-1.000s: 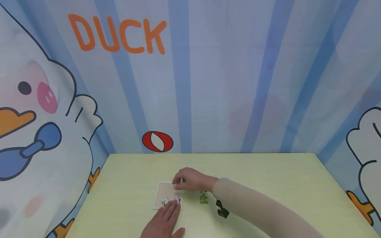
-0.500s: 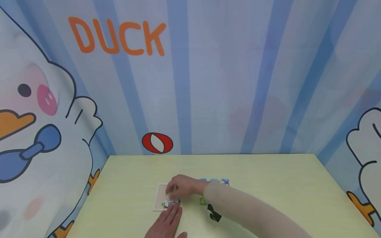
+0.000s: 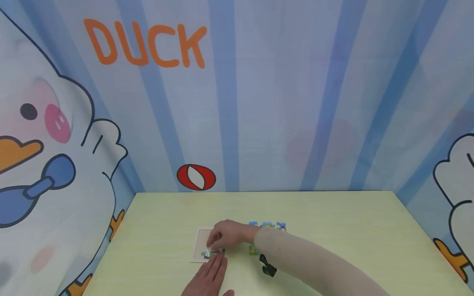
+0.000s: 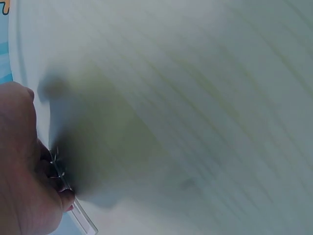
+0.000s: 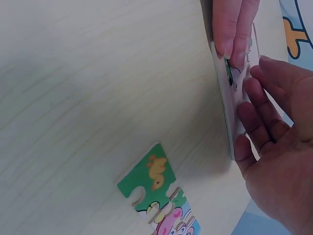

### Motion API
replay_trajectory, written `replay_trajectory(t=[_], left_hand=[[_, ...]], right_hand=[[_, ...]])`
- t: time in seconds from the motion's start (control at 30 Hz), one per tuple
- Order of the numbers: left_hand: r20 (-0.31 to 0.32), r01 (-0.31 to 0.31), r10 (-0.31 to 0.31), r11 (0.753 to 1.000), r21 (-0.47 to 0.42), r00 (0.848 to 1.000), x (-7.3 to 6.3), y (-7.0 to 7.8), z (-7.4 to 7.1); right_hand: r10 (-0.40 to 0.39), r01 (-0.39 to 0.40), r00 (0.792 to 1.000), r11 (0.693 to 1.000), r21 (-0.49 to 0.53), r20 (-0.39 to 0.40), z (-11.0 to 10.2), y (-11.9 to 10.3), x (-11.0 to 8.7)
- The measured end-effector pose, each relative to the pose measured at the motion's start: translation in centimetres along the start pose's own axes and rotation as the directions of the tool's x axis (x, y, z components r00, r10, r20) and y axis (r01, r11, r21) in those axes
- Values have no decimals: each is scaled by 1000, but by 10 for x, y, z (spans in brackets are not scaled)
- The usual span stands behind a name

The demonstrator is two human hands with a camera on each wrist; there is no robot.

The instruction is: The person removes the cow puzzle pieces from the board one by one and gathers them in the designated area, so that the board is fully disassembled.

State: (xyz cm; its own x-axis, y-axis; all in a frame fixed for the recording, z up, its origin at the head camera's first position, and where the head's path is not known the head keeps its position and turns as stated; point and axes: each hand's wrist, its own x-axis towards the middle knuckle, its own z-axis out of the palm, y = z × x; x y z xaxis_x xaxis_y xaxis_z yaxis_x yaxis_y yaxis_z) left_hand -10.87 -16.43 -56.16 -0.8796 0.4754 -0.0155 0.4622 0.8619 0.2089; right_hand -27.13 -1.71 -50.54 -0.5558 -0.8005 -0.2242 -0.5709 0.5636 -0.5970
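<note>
A small pale tray [image 3: 198,240] lies on the table, with printed jigsaw puzzle pieces [image 3: 205,255] along its near side. My left hand [image 3: 207,276] reaches in from the near edge, its straight fingers resting on the near rim and the pieces. From the right, my right hand [image 3: 228,234] bends over the tray, thumb and fingertips down at the pieces. In the right wrist view its fingers [image 5: 254,120] are curled along the tray's side; I cannot tell whether the thumb and forefinger pinch a piece. The left wrist view shows part of the left hand [image 4: 29,166] at the tray edge.
More puzzle pieces [image 3: 267,225] lie right of the tray, partly hidden by the right sleeve [image 3: 307,255]. One green piece [image 5: 156,171] bears a yellow duckling. A black strap-like object [image 3: 267,266] shows beneath the forearm. A striped duck-print backdrop [image 3: 255,102] stands behind the table.
My right hand has come down and toward me, from the tray's upper right to the pieces at its near side. My left hand has drawn back slightly, uncovering more of them.
</note>
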Motion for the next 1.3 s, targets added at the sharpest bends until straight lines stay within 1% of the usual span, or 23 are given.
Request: replay_trajectory(t=[0.17, 0.3, 0.43, 0.6, 0.7, 0.9, 0.97, 1.13, 1.23, 1.3], left_hand=[[-42, -22, 25, 998, 61, 999, -1, -1, 3], [-49, -31, 35, 995, 94, 998, -1, -1, 4], [-37, -28, 31, 997, 73, 999, -1, -1, 2], [27, 9, -10, 1000, 4, 1000, 0, 1, -1], [48, 28, -27, 999, -21, 998, 0, 1, -2], [25, 13, -13, 1000, -5, 1000, 0, -1, -3], [21, 7, -7, 1000, -16, 1000, 0, -2, -4], [45, 13, -11, 998, -56, 999, 1, -4, -5], [53, 16, -14, 999, -42, 998, 1, -4, -5], [48, 12, -10, 1000, -29, 999, 1, -4, -4]], right_hand=[[-12, 12, 1000, 999, 35, 11, 0, 1, -1], [-3, 1, 1000, 998, 65, 19, 1, -1, 0], [34, -36, 999, 993, 110, 21, 1, -2, 0], [55, -57, 998, 984, 169, 18, 3, -2, 0], [53, -56, 998, 980, 189, 20, 3, -1, 0], [73, -75, 997, 975, 208, 22, 2, -2, 1], [89, -91, 996, 973, 213, 21, 2, -3, 2], [131, -134, 991, 965, 225, 27, 2, -6, 2], [134, -136, 991, 966, 221, 25, 2, -6, 2], [130, -132, 991, 966, 223, 24, 2, -5, 2]])
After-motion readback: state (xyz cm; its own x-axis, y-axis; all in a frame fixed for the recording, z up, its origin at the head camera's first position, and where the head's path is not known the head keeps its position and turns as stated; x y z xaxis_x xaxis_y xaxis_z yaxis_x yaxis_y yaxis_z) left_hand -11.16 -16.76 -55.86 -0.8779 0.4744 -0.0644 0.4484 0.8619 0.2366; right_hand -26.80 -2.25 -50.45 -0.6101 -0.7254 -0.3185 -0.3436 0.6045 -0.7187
